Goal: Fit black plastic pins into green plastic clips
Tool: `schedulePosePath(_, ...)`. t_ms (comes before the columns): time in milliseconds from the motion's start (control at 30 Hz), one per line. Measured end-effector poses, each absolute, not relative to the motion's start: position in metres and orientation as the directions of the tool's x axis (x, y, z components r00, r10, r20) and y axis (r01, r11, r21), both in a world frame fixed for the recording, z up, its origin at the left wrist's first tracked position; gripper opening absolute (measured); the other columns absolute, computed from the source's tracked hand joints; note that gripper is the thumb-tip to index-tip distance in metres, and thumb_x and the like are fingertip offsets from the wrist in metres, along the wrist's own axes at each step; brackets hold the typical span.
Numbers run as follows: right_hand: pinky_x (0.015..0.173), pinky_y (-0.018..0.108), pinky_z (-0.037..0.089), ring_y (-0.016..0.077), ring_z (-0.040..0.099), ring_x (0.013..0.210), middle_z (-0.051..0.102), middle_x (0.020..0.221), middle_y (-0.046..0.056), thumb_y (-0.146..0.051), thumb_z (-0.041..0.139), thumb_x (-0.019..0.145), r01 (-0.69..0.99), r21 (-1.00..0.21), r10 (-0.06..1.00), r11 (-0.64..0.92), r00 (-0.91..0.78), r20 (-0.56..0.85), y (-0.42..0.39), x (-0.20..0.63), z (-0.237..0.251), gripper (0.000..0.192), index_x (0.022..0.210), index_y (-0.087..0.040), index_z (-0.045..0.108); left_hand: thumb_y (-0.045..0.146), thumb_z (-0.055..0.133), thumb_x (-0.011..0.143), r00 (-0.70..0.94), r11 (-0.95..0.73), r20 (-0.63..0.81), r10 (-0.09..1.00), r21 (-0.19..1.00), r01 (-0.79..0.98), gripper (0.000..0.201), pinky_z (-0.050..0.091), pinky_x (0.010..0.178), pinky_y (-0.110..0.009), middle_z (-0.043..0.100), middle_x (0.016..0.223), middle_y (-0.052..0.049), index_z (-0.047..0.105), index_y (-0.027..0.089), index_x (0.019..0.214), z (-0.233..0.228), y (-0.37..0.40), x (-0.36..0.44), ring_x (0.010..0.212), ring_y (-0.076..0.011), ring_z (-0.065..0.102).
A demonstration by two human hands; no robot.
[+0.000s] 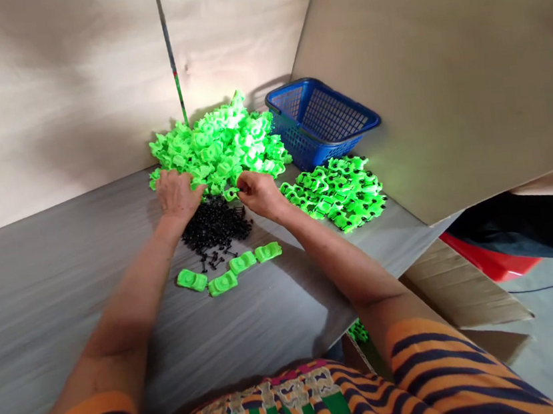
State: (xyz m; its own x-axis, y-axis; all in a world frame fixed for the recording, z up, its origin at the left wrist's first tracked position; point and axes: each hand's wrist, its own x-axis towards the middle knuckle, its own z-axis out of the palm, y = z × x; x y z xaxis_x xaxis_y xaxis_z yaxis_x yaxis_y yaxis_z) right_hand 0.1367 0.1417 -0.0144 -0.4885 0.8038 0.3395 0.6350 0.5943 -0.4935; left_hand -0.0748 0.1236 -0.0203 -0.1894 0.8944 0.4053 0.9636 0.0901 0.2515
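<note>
Widest of all is the grey wood-grain tabletop (54, 281), closed in behind by pale plywood panels (438, 46). On it, at the back, rises the big heap of bright green moulded plastic pieces (221, 143), glossy and blocky, tumbled every way. Right of the heap sits a blue plastic mesh basket (323, 117), tilted against the panel, and in front of it spreads a flatter pile of green pieces with black pins fitted (338, 193). Nearer the person lies a mound of small black plastic pins (215, 222), a few strays trailing off its front edge. Just below that, four single green pieces (228, 271) lie in a loose row, flat, each with a round raised centre. The left hand (177, 194) lies spread, palm down, on the front edge of the big heap, fingers among the pieces. The right hand (258, 192) pinches one small green piece (231, 192) between fingertips, held just above the black mound.
</note>
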Motion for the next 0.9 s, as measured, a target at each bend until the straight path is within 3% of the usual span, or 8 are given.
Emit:
schedulePosePath(133, 0.067, 0.026, 0.036, 0.0144, 0.049, 0.069, 0.057, 0.071, 0.000, -0.008, 0.053, 0.073, 0.543, -0.594, 0.804, 0.593, -0.442, 0.398, 0.151, 0.116, -0.009, 0.013, 0.076, -0.019, 0.059, 0.044, 0.069, 0.084, -0.220, 0.116, 0.427, 0.877, 0.257, 0.960, 0.031, 0.041, 0.098, -0.056, 0.071, 0.106, -0.022, 0.074, 0.014, 0.092, -0.023, 0.129, -0.064, 0.117, -0.0428, 0.055)
schedulePosePath(300, 0.064, 0.026, 0.035, 0.0122, 0.046, 0.065, 0.050, 0.066, -0.004, -0.010, 0.054, 0.071, 0.436, -0.721, 0.836, 0.539, -0.384, 0.393, 0.153, 0.120, -0.009, 0.011, 0.073, -0.021, 0.052, 0.032, 0.066, 0.082, -0.226, 0.114, 0.409, 0.884, 0.281, 0.953, 0.022, 0.043, 0.095, -0.053, 0.074, 0.101, -0.021, 0.076, 0.015, 0.090, -0.023, 0.135, -0.066, 0.111, -0.0404, 0.061)
schedulePosePath(400, 0.062, 0.025, 0.035, 0.0107, 0.044, 0.063, 0.048, 0.065, -0.006, -0.012, 0.057, 0.070, 0.356, -0.782, 0.846, 0.511, -0.371, 0.383, 0.155, 0.128, -0.008, 0.012, 0.072, -0.021, 0.050, 0.027, 0.065, 0.078, -0.293, 0.105, 0.400, 0.868, 0.431, 0.896, 0.017, 0.047, 0.094, -0.049, 0.075, 0.090, -0.017, 0.075, 0.016, 0.085, -0.017, 0.133, -0.072, 0.103, -0.0366, 0.067)
schedulePosePath(467, 0.061, 0.025, 0.035, 0.0102, 0.043, 0.062, 0.048, 0.064, -0.006, -0.017, 0.062, 0.073, 0.266, -0.827, 0.844, 0.495, -0.373, 0.385, 0.155, 0.129, -0.006, 0.013, 0.072, -0.021, 0.050, 0.030, 0.067, 0.077, -0.376, 0.046, 0.370, 0.849, 0.658, 0.751, 0.016, 0.052, 0.083, -0.042, 0.072, 0.078, -0.010, 0.073, 0.016, 0.083, -0.011, 0.129, -0.075, 0.089, -0.0301, 0.070)
schedulePosePath(567, 0.060, 0.025, 0.037, 0.0104, 0.045, 0.062, 0.050, 0.066, -0.005, -0.032, 0.068, 0.080, 0.091, -0.880, 0.836, 0.466, -0.371, 0.404, 0.151, 0.126, -0.002, 0.018, 0.077, -0.021, 0.054, 0.037, 0.072, 0.072, -0.407, -0.060, 0.153, 0.900, 0.971, 0.233, 0.029, 0.050, 0.056, -0.030, 0.063, 0.064, -0.001, 0.069, 0.016, 0.092, -0.003, 0.116, -0.072, 0.060, -0.0199, 0.066)
schedulePosePath(633, 0.062, 0.026, 0.040, 0.0110, 0.048, 0.064, 0.053, 0.070, -0.004, -0.040, 0.070, 0.081, 0.006, -0.886, 0.829, 0.464, -0.356, 0.432, 0.146, 0.121, 0.000, 0.024, 0.081, -0.020, 0.057, 0.035, 0.079, 0.066, -0.305, -0.076, 0.042, 0.951, 0.992, -0.099, 0.042, 0.050, 0.051, -0.026, 0.065, 0.069, 0.000, 0.066, 0.016, 0.100, 0.000, 0.104, -0.067, 0.058, -0.0174, 0.067)
schedulePosePath(700, 0.065, 0.027, 0.044, 0.0117, 0.052, 0.067, 0.056, 0.074, -0.002, -0.043, 0.070, 0.082, -0.035, -0.870, 0.815, 0.492, -0.334, 0.474, 0.140, 0.116, 0.000, 0.025, 0.082, -0.020, 0.058, 0.031, 0.084, 0.062, -0.215, -0.073, 0.015, 0.977, 0.961, -0.266, 0.050, 0.055, 0.055, -0.026, 0.067, 0.075, 0.000, 0.064, 0.016, 0.105, 0.001, 0.093, -0.060, 0.062, -0.0170, 0.071)
schedulePosePath(900, 0.066, 0.026, 0.046, 0.0117, 0.054, 0.070, 0.060, 0.081, 0.000, -0.029, 0.061, 0.088, 0.029, -0.751, 0.728, 0.660, -0.271, 0.629, 0.126, 0.110, -0.007, 0.010, 0.083, -0.021, 0.061, 0.023, 0.087, 0.060, -0.082, -0.056, 0.027, 0.996, 0.926, -0.375, 0.063, 0.063, 0.061, -0.028, 0.068, 0.079, 0.003, 0.066, 0.019, 0.119, -0.003, 0.078, -0.045, 0.068, -0.0165, 0.073)
